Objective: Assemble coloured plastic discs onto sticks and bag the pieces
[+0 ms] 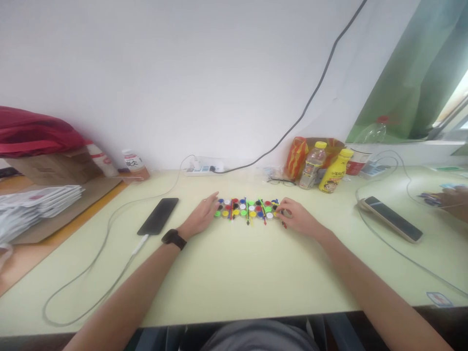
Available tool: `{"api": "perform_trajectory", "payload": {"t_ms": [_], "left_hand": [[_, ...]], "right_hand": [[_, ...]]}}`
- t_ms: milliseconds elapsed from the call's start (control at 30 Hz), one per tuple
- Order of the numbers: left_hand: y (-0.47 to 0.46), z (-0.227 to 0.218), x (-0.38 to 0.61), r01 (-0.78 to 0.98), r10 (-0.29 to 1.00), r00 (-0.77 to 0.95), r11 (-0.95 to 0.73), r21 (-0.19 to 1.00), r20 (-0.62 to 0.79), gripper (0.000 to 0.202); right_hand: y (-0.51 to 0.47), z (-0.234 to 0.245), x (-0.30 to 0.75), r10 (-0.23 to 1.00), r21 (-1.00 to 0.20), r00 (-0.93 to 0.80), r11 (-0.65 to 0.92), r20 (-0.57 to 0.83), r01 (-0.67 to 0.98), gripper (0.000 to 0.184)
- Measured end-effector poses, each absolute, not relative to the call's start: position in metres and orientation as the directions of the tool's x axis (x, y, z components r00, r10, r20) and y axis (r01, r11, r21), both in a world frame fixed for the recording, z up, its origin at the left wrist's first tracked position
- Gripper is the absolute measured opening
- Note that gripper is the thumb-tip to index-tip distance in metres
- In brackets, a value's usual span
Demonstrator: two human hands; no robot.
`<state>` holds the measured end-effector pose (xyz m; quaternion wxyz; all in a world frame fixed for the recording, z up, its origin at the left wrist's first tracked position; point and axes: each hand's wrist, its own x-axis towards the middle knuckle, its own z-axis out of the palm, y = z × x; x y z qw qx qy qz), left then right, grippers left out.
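Note:
Rows of small round coloured pots lie in a block on the pale table, in red, blue, green, yellow, white and black. Thin coloured sticks with dark tips lie across them, pointing towards me. My left hand, with a black watch on its wrist, rests against the block's left end, its fingers stretched out and holding nothing. At the right end, the fingers of my right hand are curled and pinched close to the last pots. What is between them is too small to tell. A dark red tip pokes out just below that hand.
A black phone on a cable lies to the left; another device rests at right. Along the wall stand a power strip, glasses, a clear bottle and a yellow bottle. White packets are stacked far left.

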<state>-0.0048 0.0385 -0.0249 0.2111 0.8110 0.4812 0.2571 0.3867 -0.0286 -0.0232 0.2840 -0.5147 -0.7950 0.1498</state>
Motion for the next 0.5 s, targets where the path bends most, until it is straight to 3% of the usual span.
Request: {"api": "perform_trajectory", "payload": {"t_ms": [333,500], "left_hand": [[0.012,0.002,0.013,0.600,0.747,0.399,-0.651,0.464,0.532,0.039],[-0.017,0.011,0.036,0.435,0.670,0.622,-0.726,0.532,0.406,0.026]], "right_hand": [[-0.040,-0.007,0.377,0.852,-0.563,-0.237,0.493,0.468,0.663,0.011],[-0.062,-0.004,0.335,0.799,-0.590,-0.434,0.601,0.417,0.539,0.005]]}}
